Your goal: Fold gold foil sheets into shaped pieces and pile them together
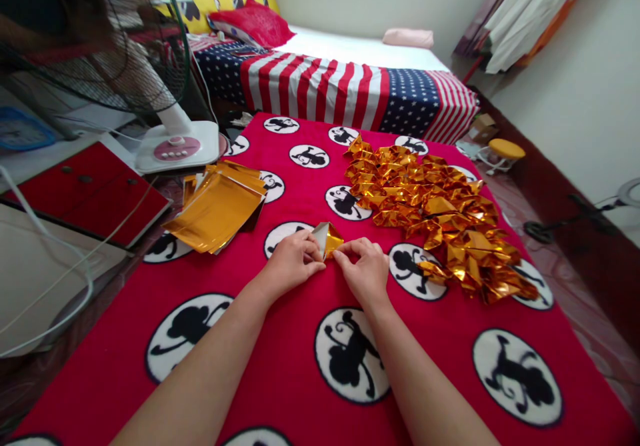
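Between my hands is a partly folded sheet of gold foil paper (332, 238), its pale underside showing on the left flap. My left hand (296, 257) pinches the paper's left lower edge between thumb and fingers. On the other side, my right hand (367, 267) pinches its right lower corner. To the left lies a stack of flat gold foil sheets (220, 207), slightly fanned out. Many folded gold foil pieces (430, 199) sit heaped in rows on the right.
A red cloth with monkey prints (280, 366) covers the surface under my hands. A white fan base (177, 146) stands at the back left, near a red panel (90, 189). Behind is a bed with a striped, starred cover (320, 89). A yellow stool (507, 149) stands at right.
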`<state>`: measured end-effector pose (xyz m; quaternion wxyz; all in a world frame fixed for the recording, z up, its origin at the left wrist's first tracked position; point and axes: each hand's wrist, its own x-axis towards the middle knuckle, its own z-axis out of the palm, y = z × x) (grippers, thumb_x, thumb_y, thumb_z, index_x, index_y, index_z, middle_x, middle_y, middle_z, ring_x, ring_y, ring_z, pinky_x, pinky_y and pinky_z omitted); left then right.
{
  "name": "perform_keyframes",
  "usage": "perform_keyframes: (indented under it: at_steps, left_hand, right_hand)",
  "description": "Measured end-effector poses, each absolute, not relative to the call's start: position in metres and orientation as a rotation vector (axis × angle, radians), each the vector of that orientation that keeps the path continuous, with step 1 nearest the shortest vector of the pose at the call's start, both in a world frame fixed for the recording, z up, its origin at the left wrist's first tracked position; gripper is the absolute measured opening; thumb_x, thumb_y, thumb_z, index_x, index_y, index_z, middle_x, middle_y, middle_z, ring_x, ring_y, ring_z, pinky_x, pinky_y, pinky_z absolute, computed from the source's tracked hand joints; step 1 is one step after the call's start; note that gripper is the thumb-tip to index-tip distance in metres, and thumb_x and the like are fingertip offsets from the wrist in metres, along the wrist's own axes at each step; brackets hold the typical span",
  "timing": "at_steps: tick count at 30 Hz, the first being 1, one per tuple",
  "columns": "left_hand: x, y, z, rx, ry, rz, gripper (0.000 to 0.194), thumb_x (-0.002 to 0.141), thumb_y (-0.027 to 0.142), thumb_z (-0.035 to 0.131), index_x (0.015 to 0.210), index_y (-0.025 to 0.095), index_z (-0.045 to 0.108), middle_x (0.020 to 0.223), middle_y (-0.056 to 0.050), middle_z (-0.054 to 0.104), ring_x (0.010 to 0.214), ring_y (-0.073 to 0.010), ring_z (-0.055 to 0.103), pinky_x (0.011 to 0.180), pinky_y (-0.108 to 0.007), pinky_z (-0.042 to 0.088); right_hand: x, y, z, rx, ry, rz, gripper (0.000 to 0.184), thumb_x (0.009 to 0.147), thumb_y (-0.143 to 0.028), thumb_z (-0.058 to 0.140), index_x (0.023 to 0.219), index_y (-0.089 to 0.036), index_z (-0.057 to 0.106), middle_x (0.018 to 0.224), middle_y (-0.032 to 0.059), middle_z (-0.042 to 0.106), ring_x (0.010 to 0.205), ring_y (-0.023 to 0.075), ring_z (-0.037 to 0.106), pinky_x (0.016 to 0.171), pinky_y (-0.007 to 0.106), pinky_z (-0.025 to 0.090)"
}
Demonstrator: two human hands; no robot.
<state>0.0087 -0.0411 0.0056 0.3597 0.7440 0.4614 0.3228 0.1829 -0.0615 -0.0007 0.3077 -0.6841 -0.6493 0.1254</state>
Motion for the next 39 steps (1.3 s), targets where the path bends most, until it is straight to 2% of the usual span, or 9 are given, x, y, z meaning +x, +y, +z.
perform_keyframes:
  at_steps: [6,11,21,39]
  left_hand:
    - [0.0091,-0.0410,0.0067,1.939,1.200,0.790,0.006,0.071,0.015,0.073,0.065,0.017,0.071,0.087,-0.003,0.061,0.073,-0.0119,0.059,0.062,-0.022,0.053]
    - [0.0096,-0.0414,0.0107,2.015,1.244,0.777,0.014,0.076,0.017,0.067,0.063,0.017,0.070,0.085,-0.003,0.062,0.070,-0.0114,0.059,0.064,-0.024,0.050]
    - [0.0118,-0.0412,0.0117,2.049,1.296,0.761,0.011,0.069,0.012,0.069,0.060,0.017,0.070,0.084,-0.003,0.063,0.072,-0.0131,0.058,0.066,-0.026,0.048]
    - [0.0151,-0.0421,0.0104,2.058,1.310,0.754,0.015,0.069,0.009,0.065,0.056,0.015,0.067,0.081,-0.004,0.063,0.072,-0.0133,0.058,0.064,-0.024,0.046]
  right_hand:
    - [0.1805,-0.0618,-0.0002,-1.839,-1.722,0.306,0.011,0.079,-0.036,0.072,0.073,-0.026,0.071,0.083,0.0009,0.068,0.082,0.0207,0.055,0.072,0.034,0.030]
    - [0.1796,-0.0613,-0.0019,-1.834,-1.715,0.296,0.011,0.078,-0.036,0.073,0.073,-0.026,0.071,0.082,0.0007,0.068,0.082,0.0207,0.054,0.071,0.034,0.029]
    - [0.1782,-0.0624,-0.0041,-1.804,-1.710,0.267,0.009,0.077,-0.034,0.075,0.074,-0.026,0.072,0.082,0.0014,0.067,0.082,0.0206,0.053,0.073,0.034,0.029]
    - [0.1736,-0.0628,-0.0009,-1.895,-1.739,0.219,0.012,0.077,-0.034,0.075,0.075,-0.024,0.069,0.085,0.0004,0.066,0.084,0.0198,0.051,0.073,0.032,0.026]
